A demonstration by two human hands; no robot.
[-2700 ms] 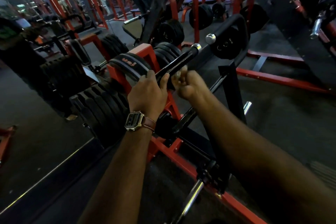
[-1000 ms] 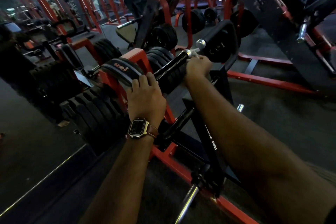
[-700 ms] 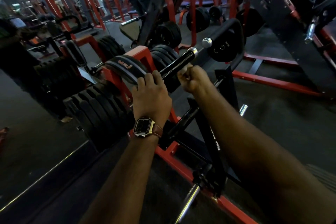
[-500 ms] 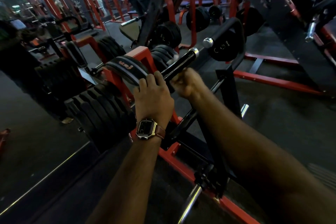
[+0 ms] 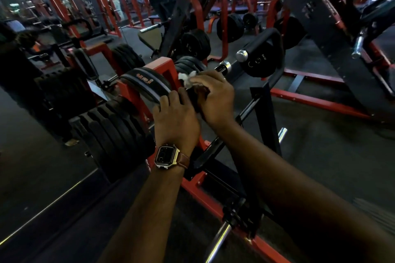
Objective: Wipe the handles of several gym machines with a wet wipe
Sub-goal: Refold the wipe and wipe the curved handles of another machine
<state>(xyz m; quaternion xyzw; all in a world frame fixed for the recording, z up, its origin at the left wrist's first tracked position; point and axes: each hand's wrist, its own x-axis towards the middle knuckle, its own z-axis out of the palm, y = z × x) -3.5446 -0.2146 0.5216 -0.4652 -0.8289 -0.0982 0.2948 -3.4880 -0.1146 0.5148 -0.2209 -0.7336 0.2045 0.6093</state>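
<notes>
Both hands crowd the lower part of the handle (image 5: 233, 69); the left hand (image 5: 175, 121) and the right hand (image 5: 215, 98) touch each other there, so no gap stays between them. Only the short top part with the chrome cap is bare. Just left of the handle stand the red frame (image 5: 164, 68) and a belt (image 5: 143, 83) hung over it, with plates (image 5: 113, 132) below; a hand cannot pass on that side. Just right of the cap, a second black bar (image 5: 260, 42) and a plate (image 5: 258, 64) stand close. Under the right forearm, a black post (image 5: 265, 113) blocks the way down. The floor (image 5: 320, 141) further right is open.
</notes>
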